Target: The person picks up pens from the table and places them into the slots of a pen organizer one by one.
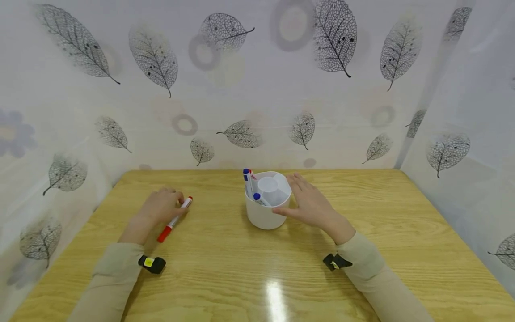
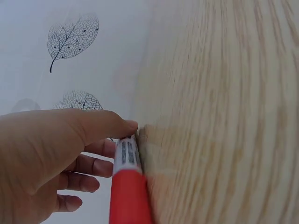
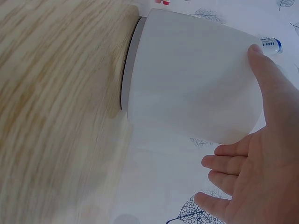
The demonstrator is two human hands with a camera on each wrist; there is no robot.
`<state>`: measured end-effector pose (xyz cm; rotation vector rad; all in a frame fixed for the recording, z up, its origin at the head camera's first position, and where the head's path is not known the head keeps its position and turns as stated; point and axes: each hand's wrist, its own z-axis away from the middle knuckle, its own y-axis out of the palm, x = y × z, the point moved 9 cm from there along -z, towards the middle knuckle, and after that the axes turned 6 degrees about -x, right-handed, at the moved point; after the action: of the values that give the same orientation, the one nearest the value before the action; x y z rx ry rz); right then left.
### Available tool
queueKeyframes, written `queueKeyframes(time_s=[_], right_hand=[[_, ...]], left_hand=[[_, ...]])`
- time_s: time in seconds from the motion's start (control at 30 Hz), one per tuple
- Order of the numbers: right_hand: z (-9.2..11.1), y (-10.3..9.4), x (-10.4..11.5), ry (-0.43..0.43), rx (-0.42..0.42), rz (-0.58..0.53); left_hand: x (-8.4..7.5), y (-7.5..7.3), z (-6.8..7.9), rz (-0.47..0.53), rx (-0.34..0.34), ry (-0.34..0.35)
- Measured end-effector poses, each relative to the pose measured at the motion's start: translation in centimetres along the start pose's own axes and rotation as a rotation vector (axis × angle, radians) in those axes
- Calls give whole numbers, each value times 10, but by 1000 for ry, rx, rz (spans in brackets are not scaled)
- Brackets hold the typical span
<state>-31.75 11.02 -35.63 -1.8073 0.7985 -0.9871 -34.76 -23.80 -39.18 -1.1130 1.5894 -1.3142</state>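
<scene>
With thumb and index finger, my left hand [image 1: 159,206] pinches a white marker with red ends [image 1: 175,220], which lies slantwise on the table at the left. In the left wrist view the thumb is on the marker's white barrel and the red end [image 2: 129,198] points toward the camera. My right hand [image 1: 315,206] is at the right side of a round white pen holder [image 1: 266,218], its thumb at the front rim and its fingers extended along the far side. Two blue-capped markers [image 1: 247,182] and a red-tipped one [image 1: 252,175] stand in the holder's left compartments.
The wooden table [image 1: 217,264] carries the holder near its middle, toward the back. A leaf-patterned cloth [image 1: 257,103] hangs behind and at both sides. A black band device [image 1: 153,264] sits on each wrist.
</scene>
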Motion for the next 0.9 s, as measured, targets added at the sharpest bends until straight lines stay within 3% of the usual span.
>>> queueKeyframes(time_s=[0.37,0.9], right_hand=[[1,-1,2,-8,7,7],[0,-1,1,-8,0,10]], left_hand=[[-11,-4,2,16,-31,24],[-36,-39,2,-13,-235,129]])
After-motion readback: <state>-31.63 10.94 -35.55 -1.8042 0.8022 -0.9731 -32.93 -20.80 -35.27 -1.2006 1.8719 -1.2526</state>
